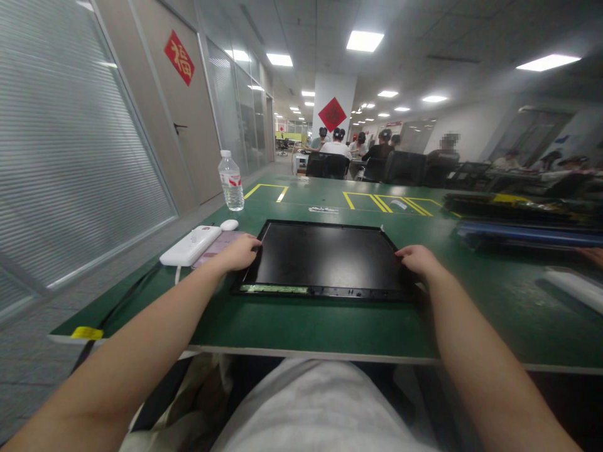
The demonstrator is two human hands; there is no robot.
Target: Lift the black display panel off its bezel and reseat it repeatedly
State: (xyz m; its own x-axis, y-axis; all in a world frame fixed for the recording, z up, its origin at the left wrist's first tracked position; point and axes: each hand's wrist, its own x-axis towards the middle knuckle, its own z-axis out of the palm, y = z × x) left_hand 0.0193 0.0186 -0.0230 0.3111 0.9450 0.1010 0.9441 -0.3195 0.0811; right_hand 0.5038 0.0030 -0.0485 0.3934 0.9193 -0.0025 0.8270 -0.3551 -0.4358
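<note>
A black flat display panel point(325, 254) lies face up on the green table point(292, 326), a strip of circuit board showing along its near edge. My left hand point(240, 251) grips the panel's left edge with curled fingers. My right hand point(417, 258) grips its right edge the same way. Both forearms reach in from the bottom of the view.
A white power strip point(191, 245), a pinkish pad point(221, 245) and a small white object point(229, 225) lie left of the panel. A water bottle point(230, 181) stands behind them. Dark trays point(522, 233) sit at right. Several people sit at far desks.
</note>
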